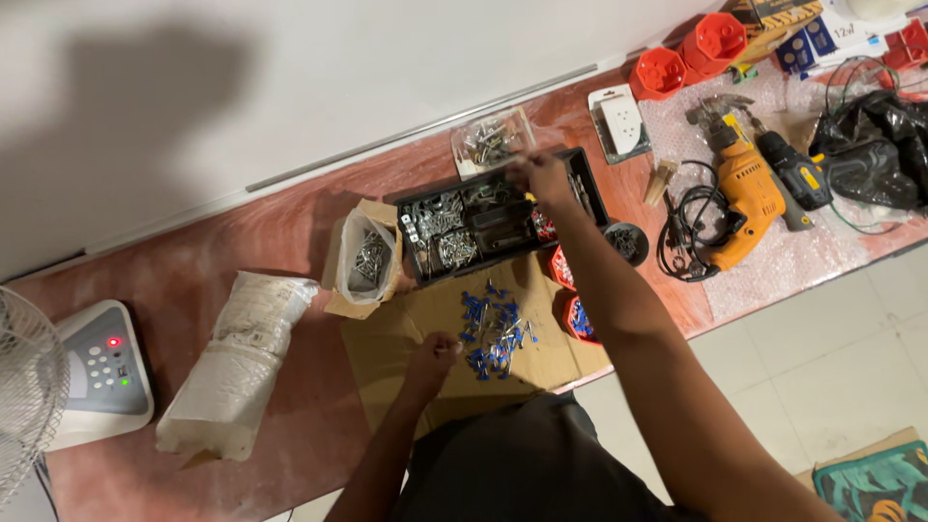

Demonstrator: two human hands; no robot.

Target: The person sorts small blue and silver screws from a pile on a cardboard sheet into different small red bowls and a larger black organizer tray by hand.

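A: List the items from left to right.

B: At the far left a wire fan guard point(21, 396) is cut off by the frame edge. Beside it sits a rounded grey control unit point(101, 372) with lit indicators. Next lies a long wrapped bundle point(237, 362) in crinkled whitish film, then an open carton point(365, 259) lined with a bag of metal fasteners.

A: And the hands?

B: The left hand point(432, 355) rests on a flat cardboard sheet point(406, 319), fingers curled shut; whether they pinch anything is not discernible. Just right of it lies a loose pile of blue plastic wall plugs and screws point(495, 329).

A: The right hand?

B: The right hand point(543, 176) is extended far over a black compartmented organiser box point(493, 224), fingertips pinched together. Motion blur hides what they hold.

A: Further right?

B: An orange corded drill point(744, 193) rests on bubble wrap point(802, 261), with orange round junction boxes point(691, 53) beyond.
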